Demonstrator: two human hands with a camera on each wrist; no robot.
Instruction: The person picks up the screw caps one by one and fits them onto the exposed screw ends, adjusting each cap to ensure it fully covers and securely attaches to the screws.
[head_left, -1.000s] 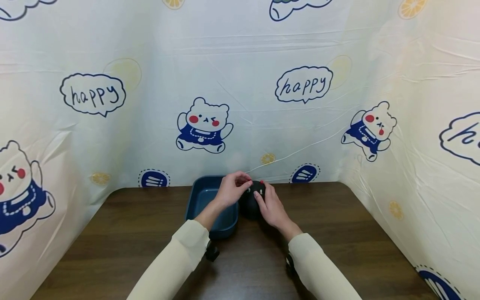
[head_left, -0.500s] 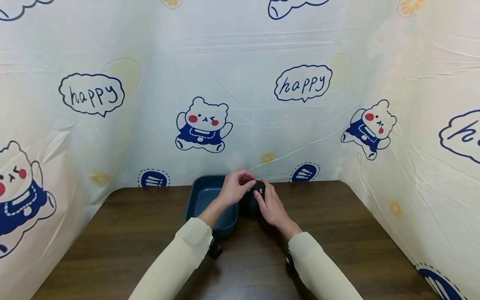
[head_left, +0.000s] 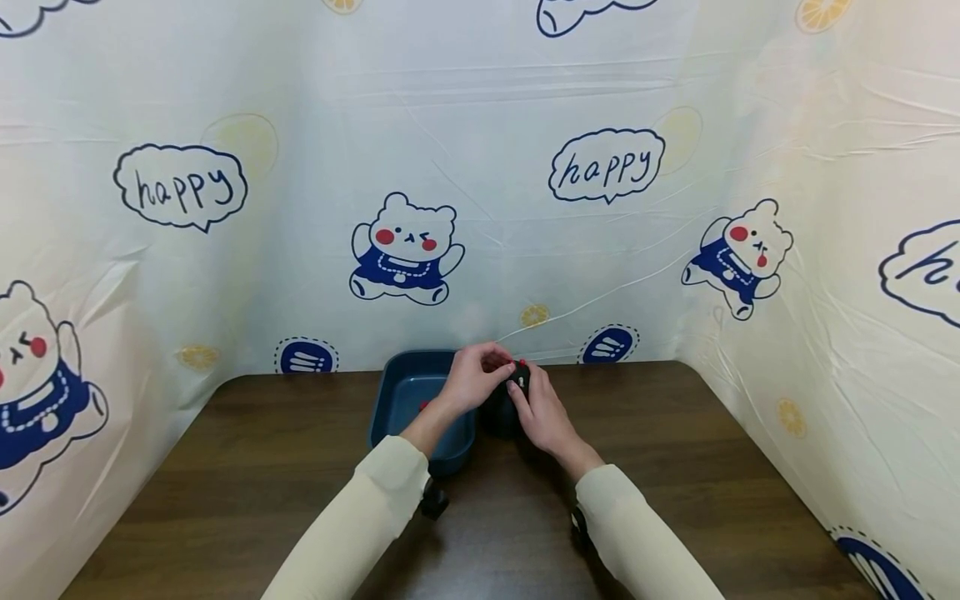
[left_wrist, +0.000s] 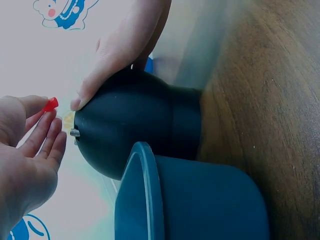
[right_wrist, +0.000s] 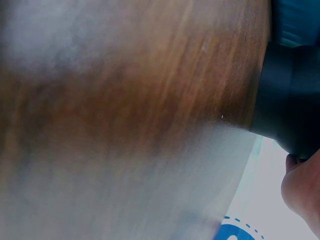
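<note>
Now | left hand (left_wrist: 25,150) pinches red peg (left_wrist: 49,104) | right hand (head_left: 542,412) grips dark dome (left_wrist: 135,127)

Your left hand (left_wrist: 25,150) pinches a small red piece (left_wrist: 50,104) at its fingertips, just beside the rounded top of the dark domed object (left_wrist: 135,125). Your right hand (left_wrist: 122,50) holds that dome from the far side. Below it stands the blue tray (left_wrist: 190,200), apparently touching it, on the wooden table (left_wrist: 265,100).

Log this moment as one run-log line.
left hand: pinches red peg | right hand: steadies black dome | tray: beside dome, on table
</note>
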